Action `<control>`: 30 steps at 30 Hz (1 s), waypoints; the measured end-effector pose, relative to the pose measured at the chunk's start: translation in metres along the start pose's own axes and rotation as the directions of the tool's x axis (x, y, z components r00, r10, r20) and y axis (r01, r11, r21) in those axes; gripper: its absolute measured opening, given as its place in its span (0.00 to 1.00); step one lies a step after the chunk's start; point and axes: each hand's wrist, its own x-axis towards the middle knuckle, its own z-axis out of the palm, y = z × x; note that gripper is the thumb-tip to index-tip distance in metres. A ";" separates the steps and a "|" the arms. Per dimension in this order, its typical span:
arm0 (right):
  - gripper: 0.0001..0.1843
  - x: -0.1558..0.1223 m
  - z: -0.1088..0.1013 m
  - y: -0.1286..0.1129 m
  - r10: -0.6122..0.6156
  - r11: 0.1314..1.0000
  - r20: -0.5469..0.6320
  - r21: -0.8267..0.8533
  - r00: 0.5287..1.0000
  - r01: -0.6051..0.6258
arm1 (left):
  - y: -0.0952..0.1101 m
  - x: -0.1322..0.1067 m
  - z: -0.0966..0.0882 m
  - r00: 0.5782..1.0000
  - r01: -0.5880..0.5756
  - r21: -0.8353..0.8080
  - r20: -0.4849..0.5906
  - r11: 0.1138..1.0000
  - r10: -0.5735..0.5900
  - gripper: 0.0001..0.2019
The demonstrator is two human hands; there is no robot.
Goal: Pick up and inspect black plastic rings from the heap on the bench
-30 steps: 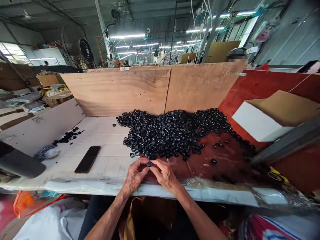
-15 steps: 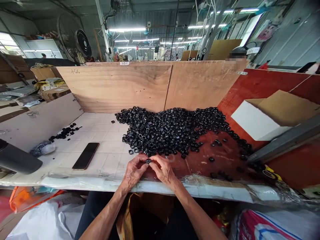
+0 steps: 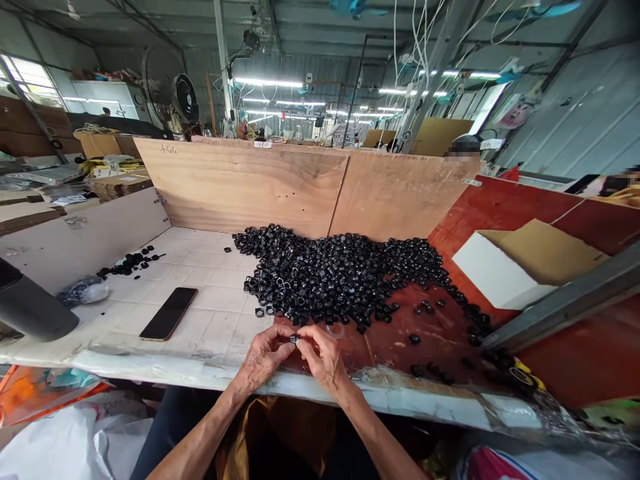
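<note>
On my feed, going left to right, a dark rounded object (image 3: 30, 308) sits at the edge of the view; I can't make out what it is. Beside it on the white tiled worktop (image 3: 200, 267) lies a clear plastic bag (image 3: 83, 291) with dark parts inside, and just past that is a small scatter of black rings (image 3: 131, 261). A smartphone (image 3: 169, 314) lies screen up, well apart from the hands.

At the front edge of the worktop, the person's left hand (image 3: 264, 357) and right hand (image 3: 325, 360) meet, and the grip is pressed together: the fingertips (image 3: 306, 341) of both hands pinch one small black ring (image 3: 294, 339) between them. The ring sits right where the hands meet, mostly hidden by the fingers, so I can't tell which way it faces. Just above the hands spreads a large heap of black rings (image 3: 340, 280), banked against a plywood backboard (image 3: 240, 187). The heap runs onto a stained red-brown board (image 3: 400, 347), with loose rings dotted across it. Further right, a white box with a cardboard flap (image 3: 520, 267) rests beside a grey metal rail (image 3: 565, 307).
</note>
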 end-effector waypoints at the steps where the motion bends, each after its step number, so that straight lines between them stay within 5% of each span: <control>1: 0.11 -0.003 0.002 -0.004 0.018 1.000 -0.008 0.015 1.000 -0.017 | 0.000 -0.004 0.000 1.000 0.012 0.002 0.002 1.000 -0.012 0.13; 4: 0.14 -0.015 0.015 -0.016 0.193 0.975 -0.055 0.119 0.980 -0.185 | 0.000 -0.018 0.000 0.999 -0.047 0.155 -0.015 0.987 0.050 0.10; 7: 0.20 -0.026 0.029 -0.027 0.480 0.840 -0.022 0.301 0.877 -0.452 | 0.005 -0.034 -0.001 0.972 -0.225 0.375 0.025 0.899 0.233 0.10; 9: 0.20 -0.031 0.030 -0.034 0.544 0.785 0.019 0.342 0.839 -0.516 | 0.011 -0.042 -0.004 0.962 -0.266 0.411 0.060 0.872 0.265 0.11; 13: 0.10 -0.037 0.019 -0.046 0.185 0.972 -0.056 0.154 0.981 -0.175 | 0.021 -0.050 -0.007 0.999 -0.042 0.232 0.021 0.972 0.039 0.09; 16: 0.10 -0.043 0.019 -0.048 0.000 0.999 -0.059 0.040 0.998 0.002 | 0.023 -0.053 -0.008 0.996 0.088 0.055 0.008 0.995 -0.089 0.13; 22: 0.13 -0.057 0.038 -0.042 0.119 0.993 -0.170 -0.006 0.978 -0.122 | 0.013 -0.064 -0.007 0.997 -0.028 0.239 -0.059 0.971 0.043 0.14; 27: 0.09 -0.064 0.027 -0.046 -0.002 0.999 -0.104 0.035 0.995 0.005 | 0.013 -0.068 -0.002 0.993 0.116 0.060 -0.022 0.991 -0.115 0.16; 30: 0.08 -0.065 0.024 -0.050 0.102 0.988 -0.084 0.128 0.991 -0.090 | 0.014 -0.068 -0.001 0.994 0.106 0.058 -0.021 0.993 -0.105 0.17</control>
